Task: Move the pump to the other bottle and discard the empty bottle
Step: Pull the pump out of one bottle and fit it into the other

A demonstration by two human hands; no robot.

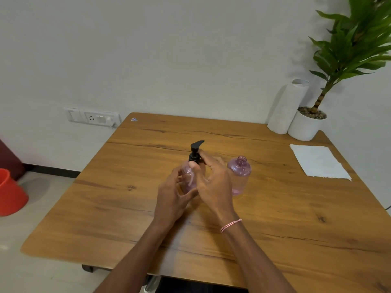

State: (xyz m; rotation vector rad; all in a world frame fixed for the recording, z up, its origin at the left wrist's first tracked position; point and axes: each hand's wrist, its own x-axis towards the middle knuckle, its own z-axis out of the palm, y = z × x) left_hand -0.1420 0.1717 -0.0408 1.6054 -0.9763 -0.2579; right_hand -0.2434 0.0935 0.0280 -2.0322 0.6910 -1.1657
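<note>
Pump is being seen seated on the left bottle, at the middle of the table. Transfer is being judged as not yet done, with unscrewing likely only being begun. The bottle body is being gripped by the left hand, fingers curled round it. The pump collar is being pinched by the right hand, other fingers loosely spread.

Left to do: pump off, onto the open bottle just beside, empty one discarded. Which bottle is empty cannot be told.

Counted left to right: one red bucket, two bottles, one pump, one paper roll, one potted plant, one paper sheet.
</note>
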